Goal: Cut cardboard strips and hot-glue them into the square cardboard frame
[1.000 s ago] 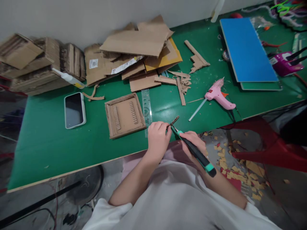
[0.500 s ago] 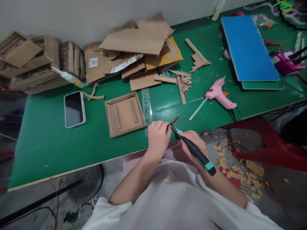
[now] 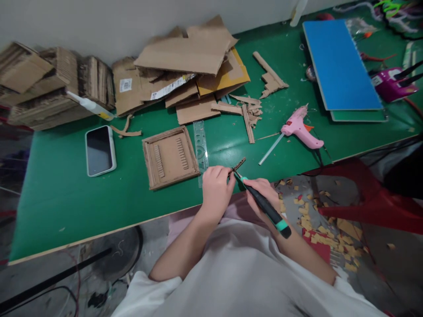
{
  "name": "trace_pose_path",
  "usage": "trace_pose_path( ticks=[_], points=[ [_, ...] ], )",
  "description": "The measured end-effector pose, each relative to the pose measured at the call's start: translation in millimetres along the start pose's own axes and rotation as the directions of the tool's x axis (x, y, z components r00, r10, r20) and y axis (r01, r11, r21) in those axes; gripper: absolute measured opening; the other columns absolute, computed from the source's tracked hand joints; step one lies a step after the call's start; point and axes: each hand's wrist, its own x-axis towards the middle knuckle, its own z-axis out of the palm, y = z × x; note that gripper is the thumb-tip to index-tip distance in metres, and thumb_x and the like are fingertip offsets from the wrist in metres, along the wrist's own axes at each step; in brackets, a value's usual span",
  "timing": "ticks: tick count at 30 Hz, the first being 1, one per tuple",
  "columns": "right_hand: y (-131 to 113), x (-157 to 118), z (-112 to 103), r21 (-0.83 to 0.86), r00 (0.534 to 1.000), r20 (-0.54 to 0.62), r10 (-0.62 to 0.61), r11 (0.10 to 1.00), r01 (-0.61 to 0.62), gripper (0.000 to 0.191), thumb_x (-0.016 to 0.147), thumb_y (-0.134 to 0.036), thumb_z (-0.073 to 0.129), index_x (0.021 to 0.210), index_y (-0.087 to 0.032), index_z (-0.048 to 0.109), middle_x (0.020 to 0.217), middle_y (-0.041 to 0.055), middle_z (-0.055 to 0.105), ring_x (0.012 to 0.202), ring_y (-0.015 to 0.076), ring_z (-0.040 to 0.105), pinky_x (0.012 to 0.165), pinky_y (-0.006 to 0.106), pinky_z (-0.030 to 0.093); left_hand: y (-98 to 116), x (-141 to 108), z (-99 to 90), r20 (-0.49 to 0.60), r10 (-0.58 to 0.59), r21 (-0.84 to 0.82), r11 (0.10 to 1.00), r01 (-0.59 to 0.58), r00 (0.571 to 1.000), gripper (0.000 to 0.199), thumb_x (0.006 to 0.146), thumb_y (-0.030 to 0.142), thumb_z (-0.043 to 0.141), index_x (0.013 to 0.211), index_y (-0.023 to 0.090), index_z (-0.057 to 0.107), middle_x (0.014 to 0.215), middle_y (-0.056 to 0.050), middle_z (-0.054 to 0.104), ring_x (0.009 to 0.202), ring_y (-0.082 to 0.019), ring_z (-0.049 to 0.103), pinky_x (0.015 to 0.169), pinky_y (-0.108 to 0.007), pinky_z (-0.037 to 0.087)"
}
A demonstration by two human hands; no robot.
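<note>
Near the table's front edge, my left hand [image 3: 216, 185] pinches a small strip of corrugated cardboard [image 3: 239, 163], whose free end juts out past the fingertips. My right hand [image 3: 263, 196] is wrapped round a black and green craft knife [image 3: 266, 204]. Its tip meets the strip close to my left fingers; the exact contact is too small to make out. Just left of my hands lies a shallow cardboard tray [image 3: 170, 174] with two rows of small ridged strips inside. A clear plastic ruler [image 3: 200, 145] lies along the tray's right side, partly behind my left hand.
A pink glue gun [image 3: 302, 127] lies to the right, and a white phone [image 3: 101, 151] to the left. Cardboard sheets [image 3: 185, 53], cardboard scraps [image 3: 249, 116] and a glue bottle [image 3: 90, 105] are at the back. A blue notebook [image 3: 342, 66] sits at the far right.
The knife has shifted slightly left and its handle has turned a little. Both hands keep their grips near the strip. The whole view has moved slightly.
</note>
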Motion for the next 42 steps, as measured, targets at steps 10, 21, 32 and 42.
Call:
trace_pose_path(
  ticks=[10,21,32,42],
  points=[
    [-3.4,5.6,4.2,-0.108,1.0,0.015,-0.005,0.994,0.007,0.036,0.076,-0.009,0.052,0.108,-0.025,0.054,0.08,0.0005,0.066,0.061,0.0121,0.058,0.071,0.033,0.046,0.9,0.2,-1.2,0.007,0.011,0.012,1.0,-0.011,1.0,0.012,0.083,0.021,0.049,0.08,0.017,0.06,0.078,-0.004,0.061,0.079,-0.018,0.049,0.074,-0.032,0.037],
    [0.6,-5.9,-4.2,0.115,0.99,0.002,0.139,0.984,-0.139,0.034,0.077,-0.013,0.053,0.108,-0.027,0.056,0.09,0.0022,0.065,0.079,0.0157,0.061,0.077,0.032,0.049,1.0,-0.1,0.4,-0.003,0.0,0.016,1.0,0.0,1.0,0.011,0.082,0.021,0.05,0.079,0.017,0.06,0.078,-0.004,0.061,0.079,-0.018,0.05,0.075,-0.032,0.037],
    [7.1,-11.4,-2.1,0.16,0.99,-0.016,0.14,0.978,-0.136,0.039,0.076,-0.016,0.055,0.111,-0.035,0.055,0.091,0.0009,0.064,0.086,0.0196,0.059,0.079,0.038,0.048,-0.6,-0.1,1.7,-0.016,0.001,0.009,1.0,-0.001,1.0,0.011,0.082,0.021,0.051,0.079,0.017,0.06,0.077,-0.003,0.061,0.079,-0.017,0.05,0.075,-0.031,0.038],
    [7.7,-9.2,-4.0,0.109,0.997,-0.006,0.081,0.991,-0.08,0.04,0.077,-0.014,0.054,0.112,-0.033,0.054,0.089,0.0014,0.065,0.083,0.0202,0.06,0.076,0.039,0.051,-0.5,-0.1,1.6,-0.016,0.0,0.011,1.0,0.0,1.0,0.011,0.082,0.021,0.051,0.078,0.017,0.06,0.078,-0.004,0.061,0.079,-0.018,0.05,0.076,-0.031,0.038]
  ],
)
